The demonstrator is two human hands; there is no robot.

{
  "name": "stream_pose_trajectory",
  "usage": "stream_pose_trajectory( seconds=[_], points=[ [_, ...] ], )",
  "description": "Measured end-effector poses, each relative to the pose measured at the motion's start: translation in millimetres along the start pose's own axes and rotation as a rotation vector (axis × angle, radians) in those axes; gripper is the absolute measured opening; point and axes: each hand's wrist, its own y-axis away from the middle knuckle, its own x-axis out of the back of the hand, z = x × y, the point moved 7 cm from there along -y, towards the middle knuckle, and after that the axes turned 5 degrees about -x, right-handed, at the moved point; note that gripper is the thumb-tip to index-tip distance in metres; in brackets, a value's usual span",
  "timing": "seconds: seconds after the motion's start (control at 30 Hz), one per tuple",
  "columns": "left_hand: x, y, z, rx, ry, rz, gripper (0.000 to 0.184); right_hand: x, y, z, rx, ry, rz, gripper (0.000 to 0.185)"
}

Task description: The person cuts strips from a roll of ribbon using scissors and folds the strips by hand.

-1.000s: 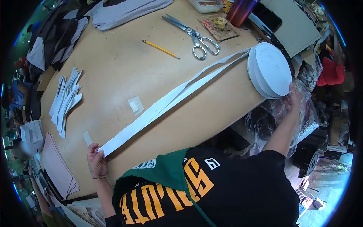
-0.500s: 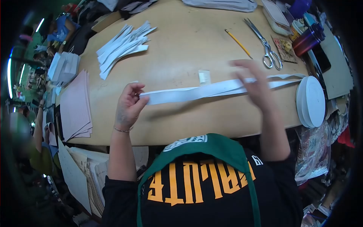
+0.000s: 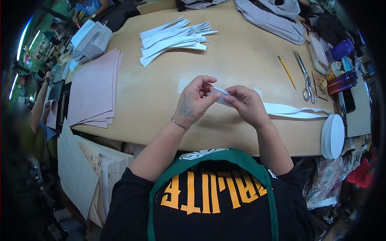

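Note:
A white fabric strip (image 3: 287,109) runs across the table from a white roll (image 3: 334,136) at the right edge. My left hand (image 3: 194,99) pinches the strip's end between thumb and fingers. Close beside it, my right hand (image 3: 249,103) grips the same strip, thumb on top. Only a short piece shows between the two hands, raised above the table. Beyond the right hand the strip lies in two overlapping bands.
Cut white strips (image 3: 173,38) lie in a pile at the back. Pink sheets (image 3: 94,90) are stacked at left. A yellow pencil (image 3: 286,72), scissors (image 3: 306,78) and a tumbler (image 3: 341,82) are at right. Grey fabric (image 3: 269,20) lies at the back. A co-worker's arm (image 3: 40,96) shows far left.
My hands have come together; the right hand, apart from the left and blurred before, now holds the strip beside it. The camera view has shifted.

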Motion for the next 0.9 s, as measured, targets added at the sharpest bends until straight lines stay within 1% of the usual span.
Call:
stream_pose_trajectory(
  seconds=[0.13, 0.33, 0.53, 0.63, 0.73, 0.83, 0.9],
  points=[
    [-2, -4, -3, 0.014, 0.013, -0.014, 0.031, 0, 2, 6, -0.040, -0.057, 0.023, 0.016],
    [-5, -8, -4, 0.020, 0.003, -0.053, 0.031, 5, 4, 4, -0.021, -0.002, 0.079, 0.016],
    [-9, -13, -7, 0.015, 0.050, -0.057, 0.030, 9, 4, 6, -0.071, -0.012, 0.099, 0.016],
    [-11, -15, -11, 0.028, 0.058, -0.060, 0.032, 12, 4, 5, -0.058, 0.015, 0.104, 0.015],
    [-12, -15, -9, 0.012, 0.042, -0.042, 0.026, 13, 5, 4, -0.071, -0.010, 0.098, 0.015],
    [-17, -14, -8, 0.104, 0.050, -0.091, 0.019, 13, 3, 8, -0.049, -0.026, 0.117, 0.016],
    [-17, -14, -3, -0.008, -0.101, -0.116, 0.014, 12, 1, -1, 0.103, 0.109, 0.136, 0.015]
  ],
)
